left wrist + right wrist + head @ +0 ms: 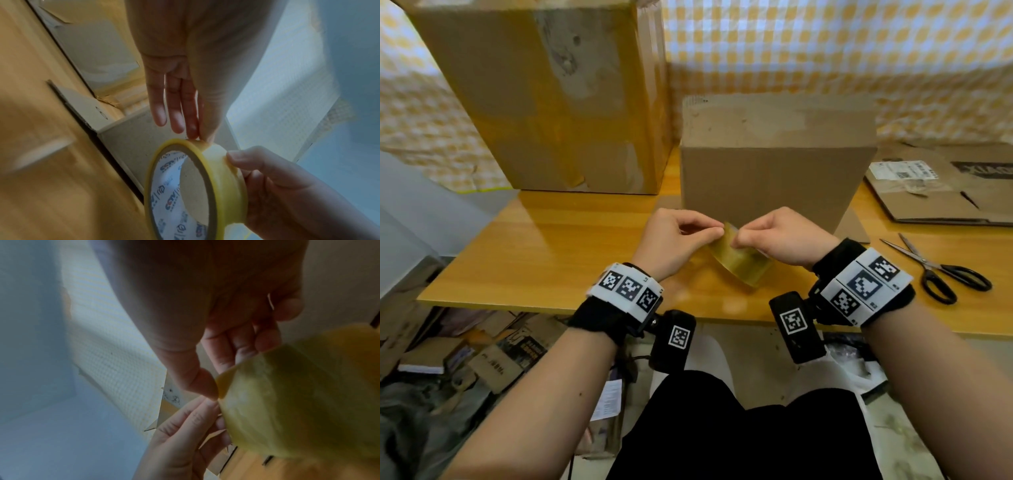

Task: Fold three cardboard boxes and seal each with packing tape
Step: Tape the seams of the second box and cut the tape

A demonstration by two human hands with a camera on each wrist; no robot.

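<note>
Yellowish packing tape, a roll standing on edge just above the wooden worktop, sits between both hands close to the near edge. The right hand curls round the roll's outer band, thumb and forefinger pinched at its top rim. The left hand meets it there: the left wrist view shows its fingers fairly straight and pressed together, the tips closing with the thumb on the tape's surface at the top of the roll, as if nipping the loose end. Whether any tape is actually lifted cannot be told.

Directly behind the hands stands a plain brown box, its near wall just beyond the knuckles. A taller box, patched with old tape, stands to the left of it. Flattened cardboard with a shipping label lies at the right, and black-handled scissors rest on the worktop near the right wrist.
</note>
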